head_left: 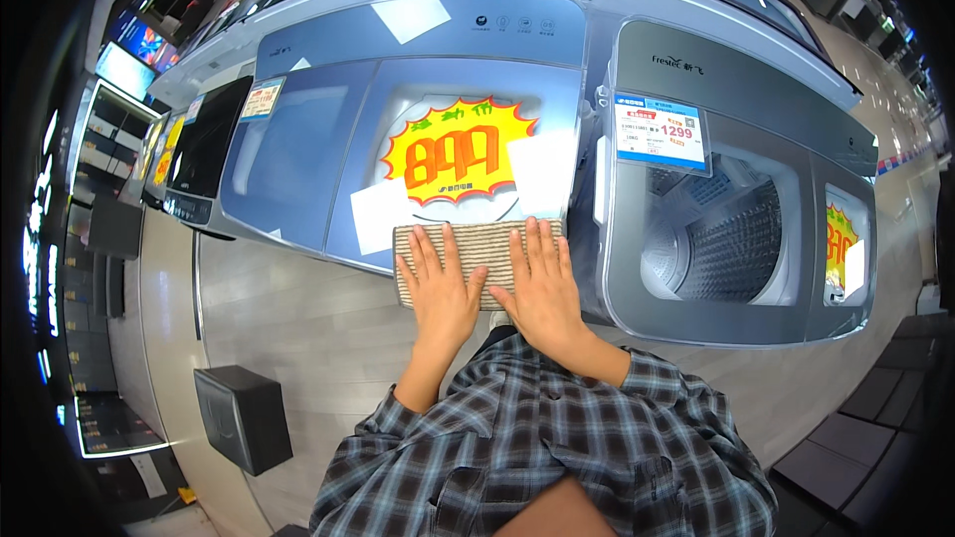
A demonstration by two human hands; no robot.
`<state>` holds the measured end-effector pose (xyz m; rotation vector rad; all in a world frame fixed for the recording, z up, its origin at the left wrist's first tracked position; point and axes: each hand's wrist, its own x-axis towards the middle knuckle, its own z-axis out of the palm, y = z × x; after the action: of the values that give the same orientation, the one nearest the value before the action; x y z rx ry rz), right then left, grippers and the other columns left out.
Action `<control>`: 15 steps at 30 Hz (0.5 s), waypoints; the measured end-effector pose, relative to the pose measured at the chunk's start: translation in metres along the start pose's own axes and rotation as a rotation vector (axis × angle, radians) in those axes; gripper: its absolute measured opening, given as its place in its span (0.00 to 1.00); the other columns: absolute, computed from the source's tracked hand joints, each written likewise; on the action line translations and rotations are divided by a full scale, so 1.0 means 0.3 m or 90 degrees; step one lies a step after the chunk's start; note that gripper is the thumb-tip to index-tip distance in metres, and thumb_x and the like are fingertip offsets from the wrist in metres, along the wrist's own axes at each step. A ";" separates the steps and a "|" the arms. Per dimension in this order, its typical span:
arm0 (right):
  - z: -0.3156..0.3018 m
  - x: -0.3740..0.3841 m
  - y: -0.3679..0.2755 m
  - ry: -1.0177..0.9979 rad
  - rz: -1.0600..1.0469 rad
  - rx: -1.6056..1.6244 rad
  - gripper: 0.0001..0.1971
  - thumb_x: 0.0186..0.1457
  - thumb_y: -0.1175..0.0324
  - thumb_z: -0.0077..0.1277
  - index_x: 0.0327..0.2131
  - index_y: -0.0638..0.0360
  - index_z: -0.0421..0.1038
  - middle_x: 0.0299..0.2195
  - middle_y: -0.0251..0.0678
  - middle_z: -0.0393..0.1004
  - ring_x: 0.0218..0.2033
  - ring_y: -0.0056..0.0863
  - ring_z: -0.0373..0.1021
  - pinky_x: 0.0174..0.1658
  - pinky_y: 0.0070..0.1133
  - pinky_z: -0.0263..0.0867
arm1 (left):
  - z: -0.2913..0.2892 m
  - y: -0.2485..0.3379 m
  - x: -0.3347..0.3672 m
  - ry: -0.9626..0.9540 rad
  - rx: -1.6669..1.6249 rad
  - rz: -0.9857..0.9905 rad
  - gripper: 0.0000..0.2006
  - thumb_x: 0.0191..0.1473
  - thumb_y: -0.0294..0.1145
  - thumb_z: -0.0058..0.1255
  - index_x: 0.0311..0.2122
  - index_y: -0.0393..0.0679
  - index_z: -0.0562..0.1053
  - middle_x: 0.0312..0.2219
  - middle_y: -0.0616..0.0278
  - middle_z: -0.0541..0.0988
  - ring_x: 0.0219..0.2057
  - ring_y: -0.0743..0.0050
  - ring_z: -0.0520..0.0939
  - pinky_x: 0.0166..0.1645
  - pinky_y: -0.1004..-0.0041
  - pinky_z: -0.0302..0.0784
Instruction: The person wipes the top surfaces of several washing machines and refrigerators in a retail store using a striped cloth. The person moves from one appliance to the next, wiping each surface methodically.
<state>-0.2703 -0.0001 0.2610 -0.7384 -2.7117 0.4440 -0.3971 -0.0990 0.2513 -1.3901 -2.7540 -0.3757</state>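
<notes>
Item: my left hand [444,290] and right hand [540,287], both released, fingers spread, palms flat on a striped cloth [477,249]. Location: cloth on the front lid edge of a blue washing machine [308,154]. Beyond: yellow starburst sticker [453,151]; grey machine [736,229] rightward.

your left hand [442,290] and right hand [543,283] lay flat, side by side, on the striped cloth [476,244] at the blue washer's [318,154] front edge. at twelve o'clock the starburst price sticker [453,154] and white cards sat flat, blocking nothing. at three o'clock the grey washer's [736,89] raised wall closed the way. toward nine the lid ran free.
</notes>
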 end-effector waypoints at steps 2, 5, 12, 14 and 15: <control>0.020 0.032 0.007 0.035 0.015 -0.013 0.38 0.56 0.49 0.49 0.61 0.70 0.53 0.63 0.55 0.48 0.67 0.47 0.42 0.67 0.41 0.37 | 0.005 -0.001 0.046 0.002 0.040 0.008 0.37 0.60 0.52 0.39 0.65 0.35 0.49 0.63 0.30 0.47 0.66 0.36 0.45 0.64 0.41 0.35; 0.044 0.109 0.035 0.051 0.045 -0.030 0.37 0.58 0.50 0.44 0.62 0.69 0.51 0.64 0.55 0.47 0.67 0.47 0.41 0.67 0.42 0.35 | 0.012 -0.020 0.157 0.005 0.027 0.055 0.37 0.59 0.53 0.40 0.64 0.35 0.51 0.63 0.29 0.46 0.66 0.36 0.44 0.61 0.32 0.34; 0.070 0.367 0.137 0.159 0.103 -0.106 0.36 0.57 0.49 0.46 0.62 0.63 0.54 0.64 0.51 0.51 0.66 0.42 0.46 0.67 0.40 0.37 | 0.049 -0.019 0.494 0.005 -0.011 0.107 0.39 0.59 0.57 0.36 0.65 0.36 0.49 0.63 0.29 0.44 0.66 0.35 0.41 0.57 0.24 0.32; 0.085 0.451 0.178 0.193 0.109 -0.124 0.36 0.57 0.49 0.45 0.62 0.63 0.54 0.64 0.51 0.51 0.66 0.42 0.46 0.67 0.40 0.37 | 0.074 -0.015 0.592 0.020 -0.016 0.116 0.39 0.59 0.57 0.35 0.65 0.36 0.48 0.63 0.29 0.44 0.66 0.34 0.41 0.57 0.24 0.32; 0.087 0.488 0.198 0.190 0.120 -0.132 0.35 0.58 0.47 0.43 0.62 0.62 0.54 0.64 0.50 0.50 0.67 0.41 0.45 0.67 0.39 0.36 | 0.074 -0.008 0.633 0.013 -0.019 0.116 0.39 0.60 0.58 0.33 0.65 0.36 0.48 0.63 0.30 0.43 0.66 0.34 0.41 0.57 0.24 0.32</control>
<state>-0.3744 0.1206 0.2448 -1.0322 -2.4389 0.0818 -0.5112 0.0544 0.2556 -1.6171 -2.5880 -0.4223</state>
